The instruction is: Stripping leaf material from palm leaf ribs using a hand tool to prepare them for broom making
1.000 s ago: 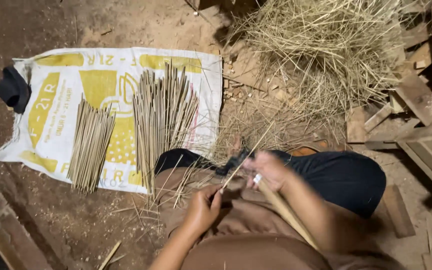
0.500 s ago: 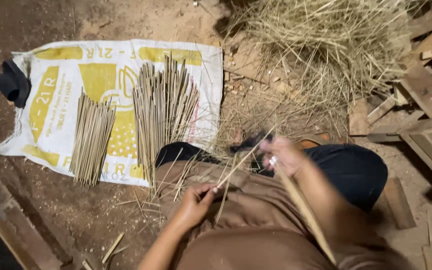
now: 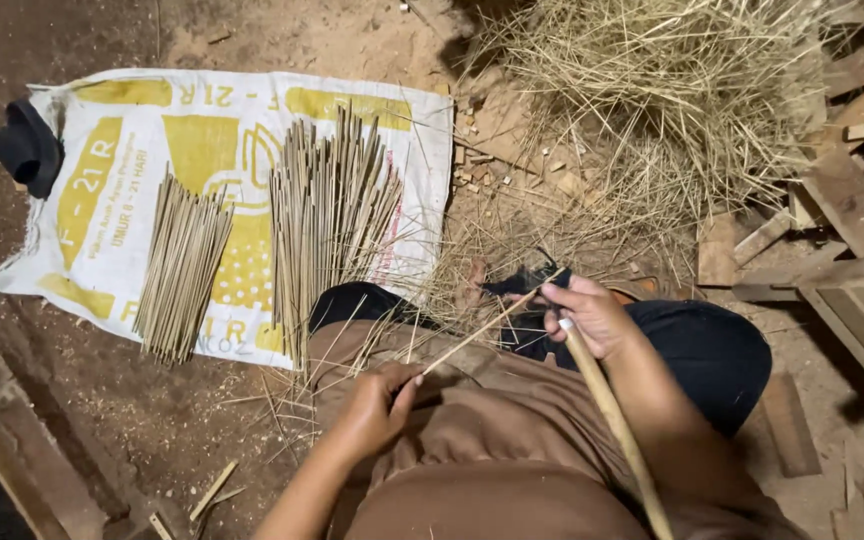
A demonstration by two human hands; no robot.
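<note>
Fingers of the left hand (image 3: 370,408) are pinching the near end of a thin bamboo sliver (image 3: 482,332), while the right hand (image 3: 588,315) is gripping its far end together with a long wooden handle (image 3: 612,420). The sliver is stretching over the person's brown-clad lap. Beyond, two bundles of sticks (image 3: 327,210) are lying on a white-and-yellow sack (image 3: 102,200), beside a heap of shavings (image 3: 672,110).

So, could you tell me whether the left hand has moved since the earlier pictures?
Barely: the left hand still pinches the thin stick on the lap, below the larger stick bundle.
</note>
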